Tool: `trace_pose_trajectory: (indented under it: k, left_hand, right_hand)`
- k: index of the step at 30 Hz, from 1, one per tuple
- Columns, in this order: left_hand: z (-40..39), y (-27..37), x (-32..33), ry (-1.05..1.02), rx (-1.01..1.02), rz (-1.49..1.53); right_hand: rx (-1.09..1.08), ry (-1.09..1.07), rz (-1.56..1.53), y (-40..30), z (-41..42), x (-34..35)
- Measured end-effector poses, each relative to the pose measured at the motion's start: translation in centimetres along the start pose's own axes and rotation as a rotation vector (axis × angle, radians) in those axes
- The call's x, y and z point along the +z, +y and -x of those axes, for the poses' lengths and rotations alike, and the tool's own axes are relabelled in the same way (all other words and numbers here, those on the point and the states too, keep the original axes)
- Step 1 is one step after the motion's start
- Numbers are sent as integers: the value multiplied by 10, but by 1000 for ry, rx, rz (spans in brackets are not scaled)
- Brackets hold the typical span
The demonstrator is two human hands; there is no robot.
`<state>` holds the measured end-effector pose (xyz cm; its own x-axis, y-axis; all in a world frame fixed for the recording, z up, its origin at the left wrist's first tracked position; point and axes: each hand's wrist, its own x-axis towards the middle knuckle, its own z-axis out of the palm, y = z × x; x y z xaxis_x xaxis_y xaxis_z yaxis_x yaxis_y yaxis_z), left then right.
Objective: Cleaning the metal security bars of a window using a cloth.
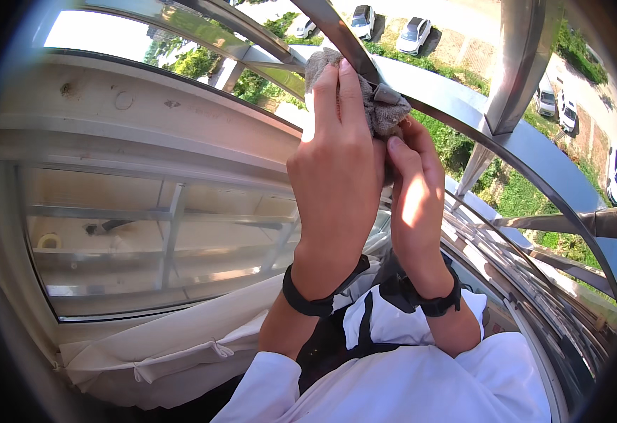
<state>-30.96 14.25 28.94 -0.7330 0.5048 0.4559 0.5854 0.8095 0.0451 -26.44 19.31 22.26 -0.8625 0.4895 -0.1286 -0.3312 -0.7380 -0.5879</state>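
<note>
A grey-brown terry cloth (390,120) is bunched around a stainless steel bar (351,39) where it meets a curved metal rail (435,84). My left hand (333,164) grips the cloth, two fingers stretched flat over its left part; the thumb is hidden. Lower and to the right, my right hand (418,180) holds the cloth's lower end between thumb and bent fingers. A small grey piece (386,94) shows at the joint; whether it belongs to the metal or the cloth I cannot tell. Both wrists wear black straps.
A thick steel post (520,69) rises right of my hands. On the left are a stained window frame (144,113), a glass pane (112,248) and a cream curtain (171,343). Outside, far below, parked cars (414,36) stand near green plants (530,195).
</note>
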Motion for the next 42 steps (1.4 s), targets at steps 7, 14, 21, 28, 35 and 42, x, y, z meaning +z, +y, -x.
trace_pose_trajectory:
  k: [7, 14, 21, 28, 35, 42]
  left_hand:
    - [45, -8, 19, -62, 174, 355]
    - [76, 0, 31, -311, 280, 567]
    - [90, 10, 58, -586, 630, 745]
    - [107, 21, 77, -887, 552, 895]
    - [119, 38, 62, -893, 488, 1003]
    - [162, 101, 40, -903, 829, 1081]
  right_hand:
    - [-128, 93, 216, -6, 7, -10]
    - [-152, 361, 345, -4, 25, -36]
    - [-41, 547, 375, -17, 82, -94]
    - [-75, 517, 341, -11, 144, -112]
    - [-48, 523, 485, -34, 186, -160]
    - [-35, 407, -215, -52, 214, -180]
